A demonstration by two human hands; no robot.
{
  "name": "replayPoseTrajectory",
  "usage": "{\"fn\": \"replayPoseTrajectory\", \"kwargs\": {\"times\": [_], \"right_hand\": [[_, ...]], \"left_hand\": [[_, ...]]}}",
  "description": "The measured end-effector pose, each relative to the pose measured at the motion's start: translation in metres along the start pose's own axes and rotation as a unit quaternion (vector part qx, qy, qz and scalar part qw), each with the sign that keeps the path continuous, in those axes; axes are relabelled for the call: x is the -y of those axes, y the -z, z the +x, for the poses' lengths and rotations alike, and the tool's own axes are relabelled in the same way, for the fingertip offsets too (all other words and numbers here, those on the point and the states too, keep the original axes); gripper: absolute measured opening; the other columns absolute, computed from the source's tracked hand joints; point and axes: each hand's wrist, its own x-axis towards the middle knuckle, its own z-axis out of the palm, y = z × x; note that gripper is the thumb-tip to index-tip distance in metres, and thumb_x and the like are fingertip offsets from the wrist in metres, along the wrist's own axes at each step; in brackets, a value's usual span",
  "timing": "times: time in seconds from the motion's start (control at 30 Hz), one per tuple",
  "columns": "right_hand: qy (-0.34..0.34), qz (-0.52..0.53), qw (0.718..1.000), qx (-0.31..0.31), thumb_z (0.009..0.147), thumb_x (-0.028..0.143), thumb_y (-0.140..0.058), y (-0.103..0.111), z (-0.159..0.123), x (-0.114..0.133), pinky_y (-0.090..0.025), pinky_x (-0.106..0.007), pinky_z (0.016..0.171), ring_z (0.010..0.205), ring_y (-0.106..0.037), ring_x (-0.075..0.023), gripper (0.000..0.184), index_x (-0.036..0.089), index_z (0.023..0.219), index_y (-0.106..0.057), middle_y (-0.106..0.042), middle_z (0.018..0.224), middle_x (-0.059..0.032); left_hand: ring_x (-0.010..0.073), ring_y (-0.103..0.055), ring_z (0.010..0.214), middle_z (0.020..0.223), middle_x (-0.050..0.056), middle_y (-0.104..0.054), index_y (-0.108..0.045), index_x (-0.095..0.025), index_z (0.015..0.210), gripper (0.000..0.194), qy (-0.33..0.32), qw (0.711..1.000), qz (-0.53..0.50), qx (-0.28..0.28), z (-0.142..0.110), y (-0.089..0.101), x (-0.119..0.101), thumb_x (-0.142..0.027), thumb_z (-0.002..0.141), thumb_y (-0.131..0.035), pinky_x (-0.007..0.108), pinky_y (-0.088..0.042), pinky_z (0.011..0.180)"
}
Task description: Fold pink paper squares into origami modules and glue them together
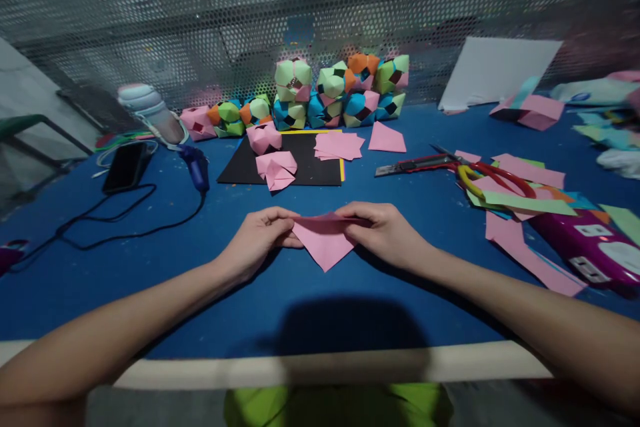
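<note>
A pink sheet of origami paper [326, 247] is held between my two hands above the blue table, one corner pointing down toward me. My left hand [263, 237] pinches its left corner between thumb and fingers. At the right corner, my right hand [383, 230] grips the paper the same way. The top edge looks folded or bent over. Just beyond lie a partly folded pink piece [277, 170] and a pink folded unit [265, 139] on a black sheet [310, 167], beside a pile of pink paper squares [339, 145].
Several folded paper balls [294, 80] line the back by the perforated metal wall. On the right lie a box cutter [420, 163], scissors [495, 180], paper strips and a purple power strip [585, 247]. To the left are a phone [127, 167], black cable and bottle [153, 113].
</note>
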Motion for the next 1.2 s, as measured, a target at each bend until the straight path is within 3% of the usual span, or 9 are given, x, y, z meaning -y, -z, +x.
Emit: {"fn": "replayPoseTrajectory", "kwargs": {"times": [0.13,0.27,0.33,0.43,0.53,0.63,0.83,1.2], "right_hand": [[0.138,-0.056,0.989,0.020,0.080,0.006,-0.046,0.002,-0.002,-0.015,-0.050,-0.029,0.075,0.085,-0.064,-0.0162,0.024,0.015,0.091,-0.065,-0.070,0.092,-0.0081],[0.243,-0.123,0.961,0.037,0.086,0.010,-0.046,0.004,-0.001,-0.024,-0.051,-0.034,0.073,0.086,-0.062,-0.0193,0.019,0.013,0.094,-0.063,-0.069,0.093,-0.0124],[0.260,-0.138,0.954,0.049,0.086,0.009,-0.045,0.004,-0.001,-0.023,-0.051,-0.034,0.072,0.085,-0.061,-0.0196,0.019,0.012,0.095,-0.062,-0.069,0.093,-0.0133],[0.266,-0.145,0.951,0.059,0.087,0.008,-0.044,0.005,0.000,-0.022,-0.051,-0.034,0.071,0.084,-0.060,-0.0192,0.019,0.012,0.096,-0.060,-0.068,0.093,-0.0132],[0.268,-0.145,0.951,0.060,0.087,0.008,-0.043,0.005,0.000,-0.022,-0.050,-0.033,0.071,0.083,-0.059,-0.0185,0.018,0.013,0.095,-0.059,-0.068,0.091,-0.0128],[0.257,-0.145,0.953,0.072,0.087,0.007,-0.043,0.006,-0.001,-0.022,-0.050,-0.033,0.071,0.085,-0.059,-0.0189,0.018,0.013,0.095,-0.058,-0.067,0.093,-0.0128],[0.211,-0.167,0.959,0.092,0.084,0.006,-0.043,0.006,-0.003,-0.020,-0.048,-0.037,0.079,0.097,-0.056,-0.0209,0.030,0.013,0.111,-0.054,-0.065,0.103,-0.0129],[0.312,-0.204,0.917,0.143,0.090,0.012,-0.038,0.013,-0.003,-0.020,-0.044,-0.037,0.079,0.098,-0.056,-0.0211,0.026,0.012,0.099,-0.062,-0.067,0.104,-0.0119]], "left_hand": [[0.0096,-0.060,0.054,0.064,0.003,-0.066,-0.063,-0.010,0.082,0.012,-0.041,0.993,0.108,-0.005,0.006,0.010,-0.002,-0.015,0.073,-0.058,0.023,-0.050,0.060],[0.0102,-0.056,0.056,0.067,0.003,-0.065,-0.065,-0.011,0.085,0.017,-0.089,0.971,0.221,-0.015,0.010,0.017,-0.005,-0.013,0.074,-0.051,0.025,-0.046,0.058],[0.0144,-0.061,0.071,0.081,0.006,-0.067,-0.066,-0.013,0.086,0.018,-0.161,0.943,0.290,-0.010,0.009,0.019,-0.004,-0.014,0.076,-0.051,0.030,-0.048,0.068],[0.0188,-0.058,0.098,0.102,0.009,-0.066,-0.066,-0.015,0.086,0.013,-0.296,0.874,0.384,0.031,0.007,0.018,0.000,-0.017,0.078,-0.055,0.037,-0.043,0.088],[0.0174,-0.057,0.093,0.096,0.007,-0.067,-0.064,-0.016,0.090,0.014,-0.349,0.822,0.446,0.064,0.005,0.017,0.005,-0.015,0.081,-0.054,0.036,-0.044,0.085],[0.0160,-0.056,0.083,0.086,0.006,-0.066,-0.064,-0.015,0.087,0.012,-0.364,0.797,0.477,0.068,0.006,0.017,0.009,-0.013,0.083,-0.053,0.032,-0.044,0.077],[0.0155,-0.054,0.082,0.086,0.006,-0.065,-0.064,-0.015,0.084,0.014,-0.379,0.782,0.488,0.082,0.007,0.018,0.011,-0.010,0.083,-0.051,0.030,-0.044,0.075],[0.0151,-0.053,0.082,0.085,0.005,-0.063,-0.064,-0.016,0.083,0.015,-0.370,0.786,0.488,0.090,0.007,0.018,0.009,-0.008,0.082,-0.050,0.030,-0.044,0.075]]}}
